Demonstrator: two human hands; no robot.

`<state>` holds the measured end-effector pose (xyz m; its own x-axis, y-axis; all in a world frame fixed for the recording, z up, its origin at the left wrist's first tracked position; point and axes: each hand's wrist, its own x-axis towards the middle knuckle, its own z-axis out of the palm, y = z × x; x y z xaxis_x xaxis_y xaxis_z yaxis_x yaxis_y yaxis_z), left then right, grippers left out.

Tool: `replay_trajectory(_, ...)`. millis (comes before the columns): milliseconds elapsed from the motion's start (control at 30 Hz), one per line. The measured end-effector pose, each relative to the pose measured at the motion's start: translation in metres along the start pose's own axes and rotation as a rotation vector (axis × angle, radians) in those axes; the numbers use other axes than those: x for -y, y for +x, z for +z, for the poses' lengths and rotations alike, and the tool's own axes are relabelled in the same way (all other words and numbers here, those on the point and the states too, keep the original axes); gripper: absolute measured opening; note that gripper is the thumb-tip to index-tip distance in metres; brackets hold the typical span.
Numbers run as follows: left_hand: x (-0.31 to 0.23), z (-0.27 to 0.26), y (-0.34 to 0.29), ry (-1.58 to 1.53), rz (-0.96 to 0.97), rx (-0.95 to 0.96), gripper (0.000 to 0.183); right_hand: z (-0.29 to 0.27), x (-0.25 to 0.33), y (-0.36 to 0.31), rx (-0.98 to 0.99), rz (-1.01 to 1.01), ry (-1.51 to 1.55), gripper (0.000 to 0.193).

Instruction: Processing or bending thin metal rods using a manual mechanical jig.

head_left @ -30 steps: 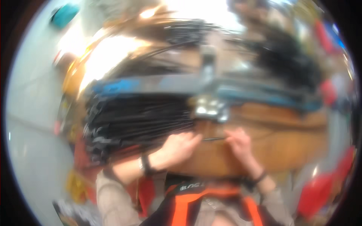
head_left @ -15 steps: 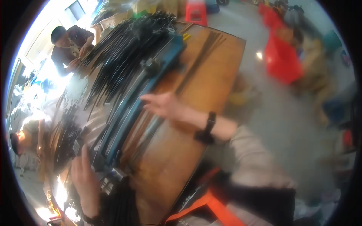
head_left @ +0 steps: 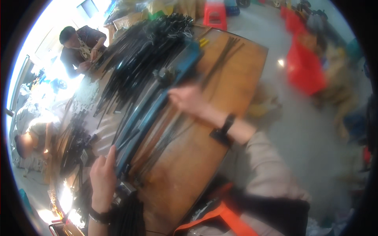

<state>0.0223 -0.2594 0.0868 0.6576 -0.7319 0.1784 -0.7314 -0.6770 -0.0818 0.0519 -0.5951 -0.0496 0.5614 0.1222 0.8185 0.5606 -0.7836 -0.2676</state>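
My left hand [head_left: 103,179] is at the near end of a long blue metal rail fixture [head_left: 157,103], fingers curled in and pressed together. A thin dark strip [head_left: 132,137] lies along the fixture close to its fingertips; whether the fingers hold it is unclear. My right hand [head_left: 188,100], blurred and closed, is over the right side of the same fixture, below a grey metal block [head_left: 164,75] mounted on it. What its fingers grip, if anything, is hidden. Beyond the fixture lies a large pile of long black strips [head_left: 134,59].
The wooden table [head_left: 232,78] carries a few dark strips [head_left: 222,55] and a brown bar [head_left: 155,131]. Two people [head_left: 80,49] work along the far left side. A red stool [head_left: 215,15] stands behind the table; red bags [head_left: 305,70] are on the floor at right.
My right hand has gone from outstretched fingers to closed, slightly farther up the fixture. My left hand, its fingers raised before, has curled and moved right to the fixture's near end. The view has shifted.
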Motion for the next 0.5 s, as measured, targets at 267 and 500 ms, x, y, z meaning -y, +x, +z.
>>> replay_trajectory(267, -0.003, -0.009, -0.017, 0.049, -0.009, -0.045, 0.049, 0.01, 0.058, -0.011, 0.053, 0.013, 0.064, 0.036)
replay_trajectory(500, 0.01, -0.022, -0.056, 0.028, -0.035, -0.173, 0.05, 0.018, 0.107, 0.004, -0.017, 0.038, 0.564, 0.041)
